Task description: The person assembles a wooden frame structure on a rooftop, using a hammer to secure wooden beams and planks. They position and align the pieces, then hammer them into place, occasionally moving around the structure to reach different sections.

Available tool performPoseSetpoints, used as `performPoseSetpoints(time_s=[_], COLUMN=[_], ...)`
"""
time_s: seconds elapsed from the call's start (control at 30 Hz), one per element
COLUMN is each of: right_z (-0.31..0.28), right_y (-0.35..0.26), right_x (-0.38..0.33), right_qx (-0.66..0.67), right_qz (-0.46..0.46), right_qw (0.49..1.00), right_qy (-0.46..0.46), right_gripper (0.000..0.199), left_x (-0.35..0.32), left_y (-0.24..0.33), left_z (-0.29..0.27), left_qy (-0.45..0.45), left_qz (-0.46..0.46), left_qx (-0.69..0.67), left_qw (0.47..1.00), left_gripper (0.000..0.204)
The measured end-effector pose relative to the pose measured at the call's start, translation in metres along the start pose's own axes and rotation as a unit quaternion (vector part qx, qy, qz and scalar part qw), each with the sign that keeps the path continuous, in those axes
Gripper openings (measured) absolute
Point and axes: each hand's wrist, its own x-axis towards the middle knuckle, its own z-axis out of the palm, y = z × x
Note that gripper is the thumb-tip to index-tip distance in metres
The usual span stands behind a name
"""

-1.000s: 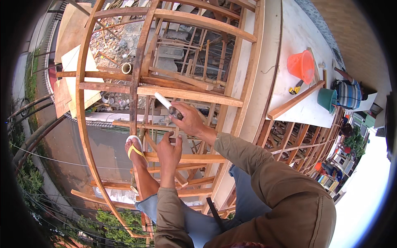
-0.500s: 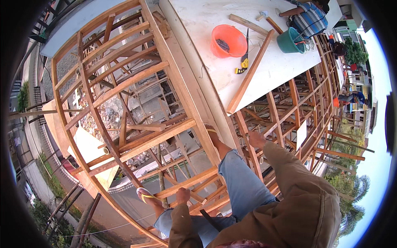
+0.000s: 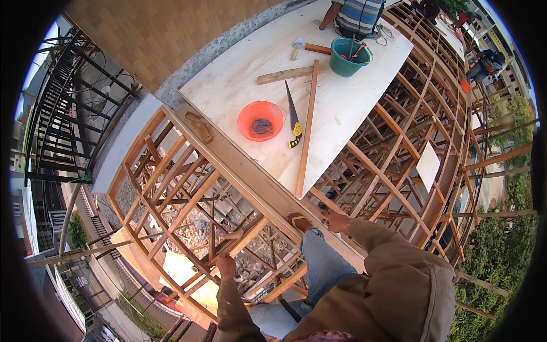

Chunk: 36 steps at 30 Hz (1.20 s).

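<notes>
My left hand (image 3: 226,266) is closed in a fist over the curved wooden framework (image 3: 188,196); nothing shows sticking out of it. Close to the edge of a wooden beam (image 3: 322,200), my right hand (image 3: 338,222) has its fingers curled in, and what they hold, if anything, is hidden. My sandalled foot (image 3: 298,221) stands on a long board between the two hands. Ahead, on a pale plywood sheet (image 3: 228,91), are an orange bucket (image 3: 244,117) with dark nail-like pieces inside, a handsaw (image 3: 294,117) with a yellow and black handle, and a long wooden batten (image 3: 309,125).
A green bucket (image 3: 346,64) with tools stands farther off, near a hammer (image 3: 297,45) and a short timber (image 3: 285,74). A co-worker in a striped shirt (image 3: 359,17) sits at the sheet's far end. Open joists (image 3: 393,165) show gaps to the right; rubble lies far below.
The view has swung left and up, bringing in more plywood and a tan panel. I have moved forward; my left hand now shows farther ahead along the framework.
</notes>
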Motion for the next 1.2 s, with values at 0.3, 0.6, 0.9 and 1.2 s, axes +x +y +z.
performPoseSetpoints(time_s=[0.3,0.6,0.9,1.2], right_z=[-0.075,-0.128,-0.168,-0.188], right_y=[-0.095,-0.146,-0.2,-0.188], right_x=[-0.076,-0.167,-0.259,-0.234], right_qx=[0.251,0.686,0.503,0.412], right_qz=[-0.184,-0.19,-0.389,-0.32], right_qw=[0.922,0.702,0.77,0.848], right_qy=[0.232,-0.027,-0.045,0.094], right_gripper=[0.044,0.044,0.061,0.039], left_x=[-0.033,-0.103,-0.104,-0.081], left_y=[0.173,0.283,0.316,0.349], left_z=[-0.072,-0.136,-0.112,-0.096], left_qy=[0.032,0.131,0.043,0.064], left_qz=[0.111,0.296,0.281,0.278], left_qx=[-0.042,-0.021,-0.048,-0.071], left_qw=[0.992,0.946,0.958,0.956], left_gripper=[0.023,0.047,0.023,0.039])
